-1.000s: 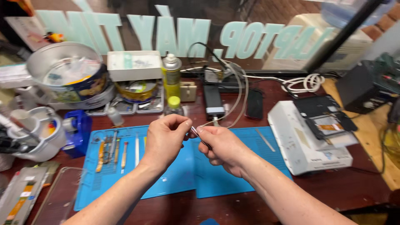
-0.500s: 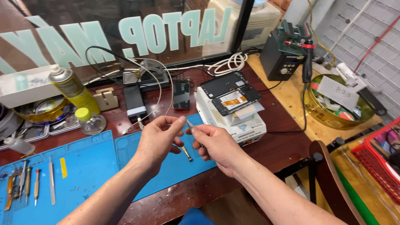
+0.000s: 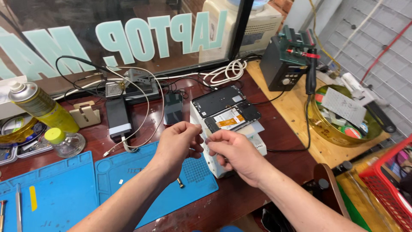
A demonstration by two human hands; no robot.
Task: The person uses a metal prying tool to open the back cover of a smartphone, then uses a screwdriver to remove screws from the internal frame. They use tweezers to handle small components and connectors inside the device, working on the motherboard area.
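Blue silicone mats [image 3: 128, 180] under two hands pinched together over a repair bench.

Both hands meet above the mat's right edge, just in front of the white machine [image 3: 214, 150] that carries an opened phone [image 3: 225, 114] on its top. The left hand [image 3: 178, 144] has its fingers curled and its thumb pressed to its fingertips; the right hand [image 3: 234, 152] pinches back toward it, and whatever tiny piece sits between them is too small to make out. Half a second ago the hands were in the same pinch but sat lower and farther left of the machine; now they overlap its front face. A small screw-like bit [image 3: 180, 184] lies on the mat beneath the left wrist. The yellow spray can [image 3: 40, 107] has slid out to the far left edge.
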